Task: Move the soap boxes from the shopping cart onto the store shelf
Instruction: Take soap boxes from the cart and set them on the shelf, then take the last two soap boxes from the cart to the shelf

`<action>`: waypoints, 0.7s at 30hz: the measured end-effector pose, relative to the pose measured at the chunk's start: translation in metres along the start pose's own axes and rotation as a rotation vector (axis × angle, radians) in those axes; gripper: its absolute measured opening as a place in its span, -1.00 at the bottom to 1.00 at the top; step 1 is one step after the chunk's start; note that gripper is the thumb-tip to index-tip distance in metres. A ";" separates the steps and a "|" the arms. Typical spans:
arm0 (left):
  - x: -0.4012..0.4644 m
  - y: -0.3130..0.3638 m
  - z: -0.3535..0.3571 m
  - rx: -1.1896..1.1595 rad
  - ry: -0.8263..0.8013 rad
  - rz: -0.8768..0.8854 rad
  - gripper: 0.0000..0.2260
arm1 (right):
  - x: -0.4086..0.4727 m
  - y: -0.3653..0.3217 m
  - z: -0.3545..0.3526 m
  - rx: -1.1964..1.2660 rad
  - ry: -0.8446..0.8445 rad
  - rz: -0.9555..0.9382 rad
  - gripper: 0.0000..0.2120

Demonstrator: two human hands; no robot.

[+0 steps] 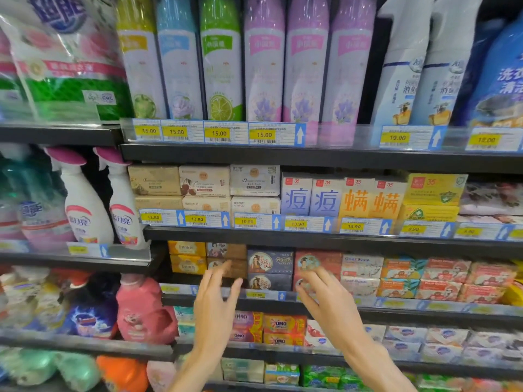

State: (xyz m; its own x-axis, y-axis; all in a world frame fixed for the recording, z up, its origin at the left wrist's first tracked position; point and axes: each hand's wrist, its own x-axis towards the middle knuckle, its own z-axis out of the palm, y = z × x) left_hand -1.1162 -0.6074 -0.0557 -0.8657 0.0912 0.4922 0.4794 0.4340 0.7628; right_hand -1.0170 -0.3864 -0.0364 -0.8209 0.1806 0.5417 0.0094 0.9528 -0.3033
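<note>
Stacked soap boxes fill a store shelf in front of me: yellow boxes, brown boxes, two dark blue boxes and red boxes. My left hand is raised in front of the brown boxes with its fingers apart and nothing in it. My right hand is held up in front of the red boxes, also with fingers apart and holding nothing. The blue boxes sit between my two hands. No shopping cart is in view.
Above is a shelf of more soap boxes with price tags. Tall spray cans stand on the top shelf. Spray bottles and a pink detergent jug are at the left. Lower shelves hold more packets.
</note>
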 end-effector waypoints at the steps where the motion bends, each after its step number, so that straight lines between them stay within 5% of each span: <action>1: -0.009 -0.003 -0.010 0.047 -0.003 0.008 -0.68 | 0.001 -0.007 0.004 0.012 -0.035 -0.050 -0.79; 12: -0.164 -0.050 -0.180 0.679 0.141 -0.096 -0.55 | -0.020 -0.149 0.080 0.284 -0.474 -0.615 -0.58; 21: -0.305 -0.032 -0.337 0.958 0.255 -0.419 -0.49 | -0.087 -0.332 0.098 0.477 -0.615 -1.028 -0.47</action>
State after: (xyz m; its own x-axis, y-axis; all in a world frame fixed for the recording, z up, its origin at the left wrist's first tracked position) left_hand -0.8189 -0.9515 -0.0884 -0.8260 -0.3695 0.4257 -0.2565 0.9188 0.2999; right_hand -1.0046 -0.7423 -0.0603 -0.4576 -0.8429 0.2829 -0.8797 0.3830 -0.2818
